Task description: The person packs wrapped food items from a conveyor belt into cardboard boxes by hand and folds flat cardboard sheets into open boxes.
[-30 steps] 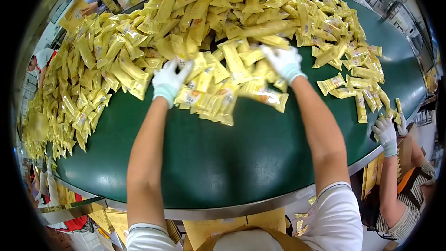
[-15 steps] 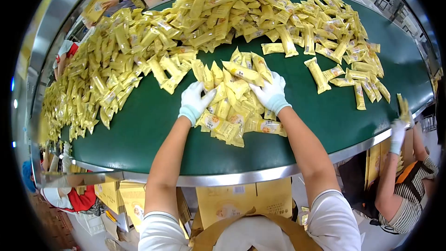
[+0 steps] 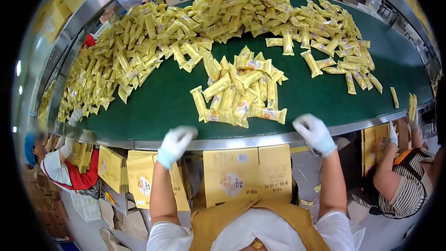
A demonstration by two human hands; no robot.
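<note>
Half-open and empty, the gloved left hand (image 3: 177, 144) and right hand (image 3: 314, 132) hover by the near edge of a green table (image 3: 153, 107), where yellow packets (image 3: 241, 104) lie heaped nearer than the far pile (image 3: 223, 16), presumably for easy reach.

A food-packing workshop, with yellow wrapped packets (image 3: 241, 104) heaped on a green belt (image 3: 172, 95) and printed cartons (image 3: 232, 176).

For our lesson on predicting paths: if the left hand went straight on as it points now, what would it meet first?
Probably the leftmost yellow packet of the small pile, though how high the left hand sits is unclear.
</note>
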